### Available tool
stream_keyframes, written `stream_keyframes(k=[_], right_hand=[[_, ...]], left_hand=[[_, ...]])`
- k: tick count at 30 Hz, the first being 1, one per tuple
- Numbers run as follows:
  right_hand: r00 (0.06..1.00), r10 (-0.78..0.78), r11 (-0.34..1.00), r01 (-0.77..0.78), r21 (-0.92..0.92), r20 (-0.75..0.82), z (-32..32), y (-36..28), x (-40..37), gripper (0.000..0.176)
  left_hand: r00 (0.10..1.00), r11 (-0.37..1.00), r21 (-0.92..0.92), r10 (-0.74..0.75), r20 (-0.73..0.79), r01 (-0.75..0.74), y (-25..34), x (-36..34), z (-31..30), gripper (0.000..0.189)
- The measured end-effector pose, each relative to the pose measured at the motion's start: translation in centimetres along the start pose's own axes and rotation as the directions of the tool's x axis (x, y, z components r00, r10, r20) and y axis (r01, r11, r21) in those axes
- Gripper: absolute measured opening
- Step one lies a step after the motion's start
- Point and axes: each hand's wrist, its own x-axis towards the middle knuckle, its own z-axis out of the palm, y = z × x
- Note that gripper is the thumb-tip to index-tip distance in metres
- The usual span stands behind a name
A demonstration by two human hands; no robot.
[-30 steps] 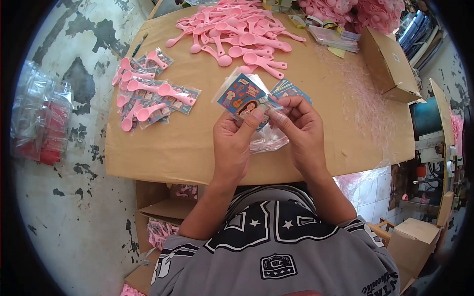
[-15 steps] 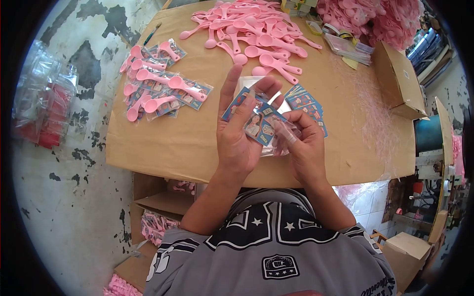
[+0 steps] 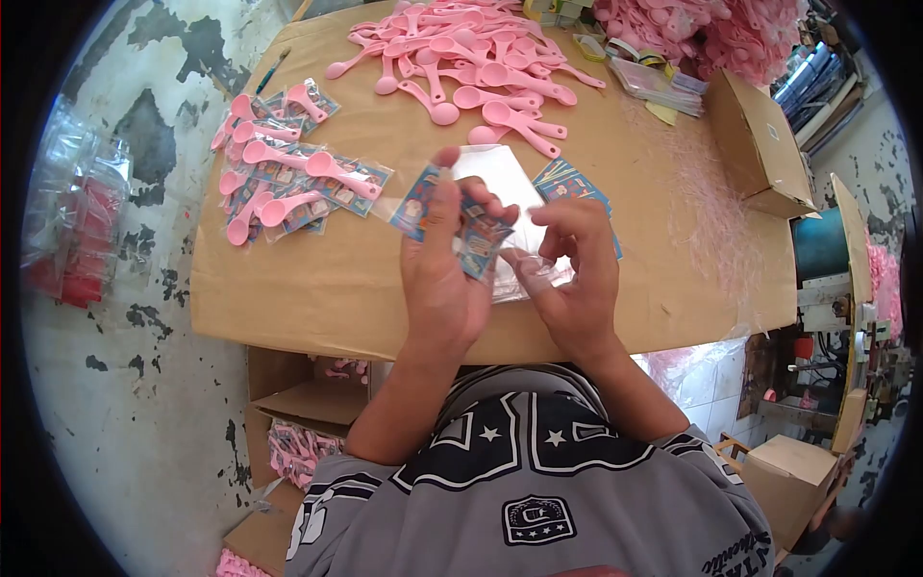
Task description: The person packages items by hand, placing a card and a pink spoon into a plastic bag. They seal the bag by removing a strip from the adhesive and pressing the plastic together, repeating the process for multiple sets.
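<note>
My left hand is closed on a blue printed card in a clear plastic sleeve, tilted above the table; motion blurs it. My right hand is just to the right, thumb and forefinger pinched at the sleeve's clear plastic edge. Under both hands lies a stack of clear plastic bags with a bright sheen. Beside it, partly behind my right hand, is a fan of blue printed cards.
Loose pink measuring spoons are heaped at the back. Bagged cards with pink spoons pile up on the left. A cardboard box stands at the right edge, near plastic scraps. Tape rolls lie at the back right.
My left hand has shifted slightly left and turned the sleeved card, fingers curling over it. My right hand has drawn back from the card's face to its edge. The view has shifted a little.
</note>
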Motion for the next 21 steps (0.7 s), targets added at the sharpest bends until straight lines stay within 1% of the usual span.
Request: stream_keyframes(k=[1, 2, 5, 6, 9, 10, 12, 13, 15, 18, 19, 21], right_hand=[[0.988, -0.132, 0.980, 0.142, -0.136, 0.083, -0.9, 0.2, 0.1, 0.021], [0.954, -0.213, 0.954, 0.250, -0.167, 0.210, -1.9, 0.7, 0.1, 0.020], [0.987, -0.024, 0.997, 0.036, -0.071, 0.160, -3.6, 0.9, 1.0, 0.017], [0.984, 0.154, 0.985, -0.146, -0.090, 0.093, -4.2, 1.2, 1.6, 0.014], [0.963, 0.215, 0.903, -0.133, -0.409, 0.162, -5.5, 3.2, 6.5, 0.015], [0.969, 0.156, 0.865, -0.041, -0.499, 0.190, -5.4, 4.7, 7.8, 0.018], [0.963, 0.045, 0.744, 0.145, -0.652, 0.266, -4.8, 8.6, 9.5, 0.023], [0.956, 0.051, 0.731, 0.162, -0.663, 0.290, -4.3, 9.1, 10.0, 0.024], [0.938, 0.070, 0.707, 0.193, -0.681, 0.339, -3.1, 9.8, 10.7, 0.026], [0.935, -0.022, 0.733, 0.256, -0.630, 0.355, -2.2, 11.2, 11.3, 0.024], [0.931, 0.032, 0.774, 0.207, -0.599, 0.364, -2.2, 11.3, 11.6, 0.022], [0.911, 0.143, 0.841, 0.095, -0.532, 0.387, -2.9, 10.8, 12.2, 0.019]], left_hand=[[1.000, 1.000, -0.018, 0.001, -0.023, -0.002, 0.3, 0.2, -0.4, 0.043], [0.997, 1.000, -0.020, 0.001, -0.079, -0.003, 0.7, 0.4, -0.8, 0.040], [0.991, 0.993, -0.117, 0.001, -0.132, -0.016, 2.2, 1.2, -3.2, 0.036], [0.988, 0.989, -0.142, 0.017, -0.151, -0.039, 2.9, 1.3, -3.4, 0.033], [0.981, 0.988, -0.103, 0.093, -0.171, -0.112, 3.9, 1.4, -3.5, 0.032], [0.980, 0.988, -0.096, 0.100, -0.173, -0.118, 3.9, 1.4, -3.4, 0.033], [0.984, 0.990, -0.092, 0.091, -0.152, -0.106, 3.5, 1.3, -3.5, 0.037], [0.986, 0.991, -0.091, 0.089, -0.143, -0.103, 3.4, 1.3, -3.4, 0.040], [0.987, 0.988, -0.105, 0.096, -0.130, -0.110, 3.2, 1.0, -3.2, 0.038], [0.986, 0.986, -0.095, 0.127, -0.111, -0.138, 3.3, 0.8, -3.3, 0.038], [0.984, 0.985, -0.085, 0.140, -0.106, -0.150, 3.3, 0.7, -3.4, 0.039], [0.971, 0.981, -0.050, 0.179, -0.157, -0.189, 3.5, 0.7, -3.4, 0.040]])
